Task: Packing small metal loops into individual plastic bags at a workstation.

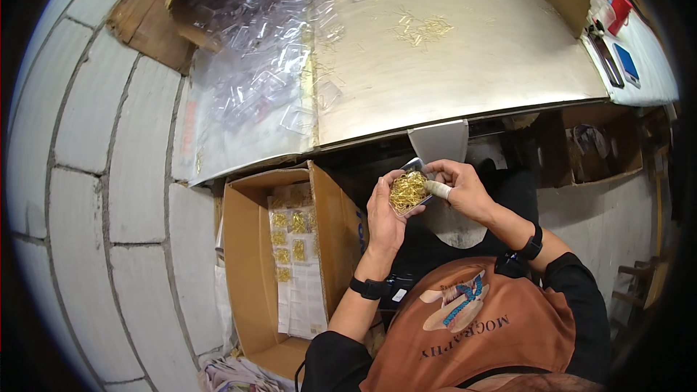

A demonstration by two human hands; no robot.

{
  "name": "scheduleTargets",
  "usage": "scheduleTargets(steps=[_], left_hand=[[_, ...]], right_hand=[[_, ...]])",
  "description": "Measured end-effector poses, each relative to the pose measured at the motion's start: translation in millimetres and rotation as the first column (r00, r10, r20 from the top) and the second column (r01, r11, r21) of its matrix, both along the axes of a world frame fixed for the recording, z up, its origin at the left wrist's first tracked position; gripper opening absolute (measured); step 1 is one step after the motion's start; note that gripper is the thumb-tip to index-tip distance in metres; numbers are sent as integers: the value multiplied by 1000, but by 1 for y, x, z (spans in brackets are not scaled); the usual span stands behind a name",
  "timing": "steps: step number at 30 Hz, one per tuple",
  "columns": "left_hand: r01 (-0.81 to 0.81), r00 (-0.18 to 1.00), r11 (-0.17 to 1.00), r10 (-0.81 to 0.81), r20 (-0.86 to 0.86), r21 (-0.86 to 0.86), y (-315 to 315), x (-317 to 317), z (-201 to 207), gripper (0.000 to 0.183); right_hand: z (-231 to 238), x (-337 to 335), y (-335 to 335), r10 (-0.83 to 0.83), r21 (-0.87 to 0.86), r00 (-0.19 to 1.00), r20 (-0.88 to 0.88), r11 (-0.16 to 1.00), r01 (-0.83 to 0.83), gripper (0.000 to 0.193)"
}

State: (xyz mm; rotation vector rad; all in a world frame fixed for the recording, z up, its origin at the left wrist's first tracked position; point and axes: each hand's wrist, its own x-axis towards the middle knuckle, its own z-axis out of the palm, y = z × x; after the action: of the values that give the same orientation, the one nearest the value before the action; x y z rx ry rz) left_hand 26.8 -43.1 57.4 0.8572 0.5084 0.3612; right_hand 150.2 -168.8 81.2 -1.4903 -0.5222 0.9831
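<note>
A small clear plastic box (396, 210) filled with tangled gold-coloured wire pieces (408, 190), which look like pins, is held over my lap. My left hand (385, 212) wraps round its left side and underside. At its right edge is my right hand (465, 190), fingers bent over the upper rim and the thumb, wrapped in pale tape, pressed against the side by the gold pieces. Whether a lid is on the box cannot be made out.
A cardboard carton (268, 181) at my left holds several filled boxes on white sheets. On the table (472, 80) lie a heap of clear plastic boxes (265, 58) and loose gold pieces (425, 29). A blue-screened device (626, 64) stands far right. A brick wall (138, 203) borders the left.
</note>
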Motion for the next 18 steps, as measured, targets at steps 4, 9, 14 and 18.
scheduleTargets(steps=[4, 9, 14, 18], left_hand=[[-22, 1000, 1000, 22, -14, -12, 21, -12, 15, 46], [-45, 999, 998, 45, -2, -31, 57, -45, 29, 45], [-149, 984, 989, 147, -99, -12, 59, -63, 51, 45], [-182, 983, 974, 185, 11, -132, 68, -83, 58, 45]], right_hand=[[12, -7, 9, -84, 157, 812, 577, 988, -10, 37], [40, -17, 30, 78, 39, 331, 941, 942, -333, 58], [60, -45, 82, 188, -102, 94, 978, 816, -569, 70], [47, -64, 111, 205, -208, -78, 976, 753, -624, 67]])
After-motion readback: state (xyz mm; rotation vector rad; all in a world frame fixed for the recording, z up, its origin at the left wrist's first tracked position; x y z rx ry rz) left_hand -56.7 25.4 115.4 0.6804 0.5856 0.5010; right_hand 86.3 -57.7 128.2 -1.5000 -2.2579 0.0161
